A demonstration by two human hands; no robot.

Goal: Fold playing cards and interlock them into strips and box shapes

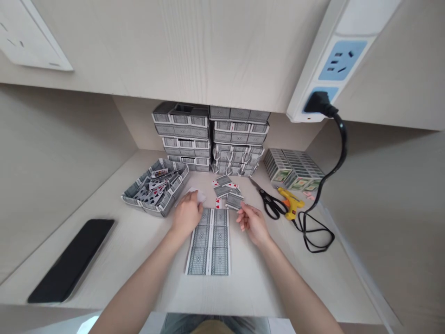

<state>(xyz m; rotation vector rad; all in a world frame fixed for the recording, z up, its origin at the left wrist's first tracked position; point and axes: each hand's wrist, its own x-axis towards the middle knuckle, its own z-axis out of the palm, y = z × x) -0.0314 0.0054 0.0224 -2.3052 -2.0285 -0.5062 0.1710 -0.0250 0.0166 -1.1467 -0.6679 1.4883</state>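
Two columns of playing cards joined into a flat panel (211,243) lie face down on the desk between my forearms. My left hand (189,209) rests at the panel's upper left, its fingers bent over a whitish card or paper (200,195). Near a loose pile of cards (222,181), my right hand (251,220) has thumb and forefinger together at the corner of a face-down card (234,200). The other fingers of that hand are curled. Some cards in the pile show red hearts.
A card-made tray (160,211) of loose cards stands left, above a black phone-like slab (73,260). Stacked card boxes (212,139) line the back. Right are black scissors (273,204), a yellow glue gun (292,202), its cable, and packed decks (295,169). A power strip (342,60) hangs above.
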